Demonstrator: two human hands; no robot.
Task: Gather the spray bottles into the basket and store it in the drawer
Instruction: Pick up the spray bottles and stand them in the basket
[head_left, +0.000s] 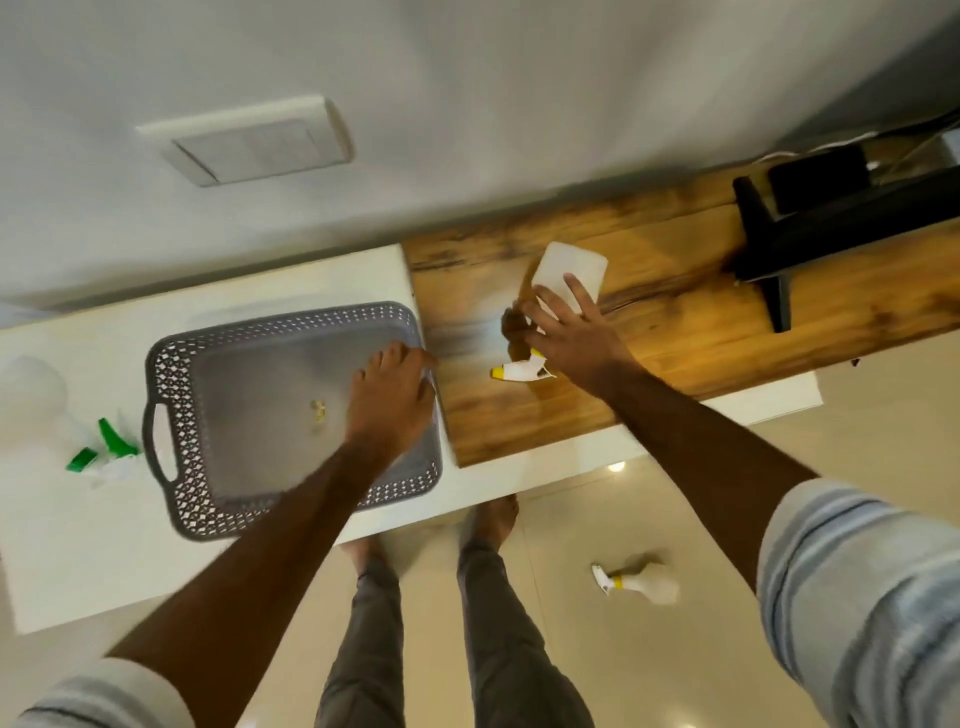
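Early stage: grey basket (171, 395) empty on surface, steadied by left hand (392, 400) at rim; right hand (569, 332) closing on yellow-nozzle spray bottle (569, 270); green-trigger bottle (104, 447) and floor bottle (644, 584) uncollected; drawer unseen.

Both forearms bare, sleeves pushed up past the elbows: left sleeve (111, 691) and right sleeve (862, 587) are pale grey-blue with lighter bands and thin dark stripes. Grey-brown trousers (363, 644) on both legs. Feet (493, 519) bare, no watch or rings visible.
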